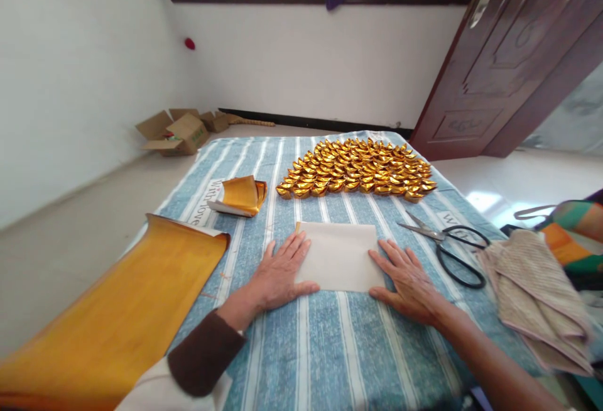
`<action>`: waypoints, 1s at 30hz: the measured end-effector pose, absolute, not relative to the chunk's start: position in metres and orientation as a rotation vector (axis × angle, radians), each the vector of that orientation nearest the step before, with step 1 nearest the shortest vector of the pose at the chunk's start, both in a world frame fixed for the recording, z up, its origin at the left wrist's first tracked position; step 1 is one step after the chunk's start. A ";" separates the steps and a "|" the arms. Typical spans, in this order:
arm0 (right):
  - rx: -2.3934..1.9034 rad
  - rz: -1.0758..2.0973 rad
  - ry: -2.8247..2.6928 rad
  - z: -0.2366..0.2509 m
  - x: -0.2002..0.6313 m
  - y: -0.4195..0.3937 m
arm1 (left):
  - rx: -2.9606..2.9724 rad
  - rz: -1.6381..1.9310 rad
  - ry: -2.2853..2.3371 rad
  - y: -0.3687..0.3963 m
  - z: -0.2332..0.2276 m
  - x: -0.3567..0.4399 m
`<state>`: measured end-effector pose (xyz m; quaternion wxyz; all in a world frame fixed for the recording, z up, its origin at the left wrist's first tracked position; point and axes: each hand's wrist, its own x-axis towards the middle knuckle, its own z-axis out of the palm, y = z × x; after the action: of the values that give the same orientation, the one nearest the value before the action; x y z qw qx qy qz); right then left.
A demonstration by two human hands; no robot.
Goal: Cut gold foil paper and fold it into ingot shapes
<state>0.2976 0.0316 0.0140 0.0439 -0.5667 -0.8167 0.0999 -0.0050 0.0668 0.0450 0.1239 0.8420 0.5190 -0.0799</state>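
Note:
A white-faced sheet of paper (pixel 340 257), with a sliver of gold at its upper left corner, lies flat on the striped tablecloth (pixel 325 348). My left hand (pixel 282 273) rests flat on its left edge, fingers spread. On the right edge, my right hand (pixel 402 276) presses with its fingers stretched out and apart. Neither hand grips anything. Scissors (pixel 440 234) with black handles lie part open beyond my right hand. A large gold sheet (pixel 127 298) spreads to the left of my left arm. Past it sits a smaller curled gold piece (pixel 239 195).
Many folded gold foil ingots (pixel 358 169) stand in rows at the table's far side. A beige towel (pixel 537 291) lies at the right edge. Cardboard boxes (pixel 181 133) sit on the floor at the back left. A brown door (pixel 499 65) stands at the right.

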 end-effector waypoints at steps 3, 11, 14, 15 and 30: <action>-1.780 0.391 -2.443 0.018 0.309 0.031 | 2.428 -0.320 1.478 0.072 0.056 -0.012; -1.761 0.549 -2.338 0.023 0.332 0.031 | 2.375 -0.430 1.376 0.093 0.068 -0.027; -1.761 0.367 -2.160 0.022 0.342 0.033 | 2.395 -0.410 1.415 0.094 0.064 -0.032; -1.795 0.265 -2.078 0.022 0.347 0.035 | 2.406 -0.397 1.427 0.093 0.062 -0.034; -2.428 -0.187 -1.872 0.023 0.384 0.058 | 2.478 -0.256 1.706 0.083 0.061 -0.003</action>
<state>0.3837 0.0583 0.0234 0.0352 -0.7901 -0.6090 -0.0608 -0.0029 0.0829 0.0611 0.0610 0.8192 0.5639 -0.0847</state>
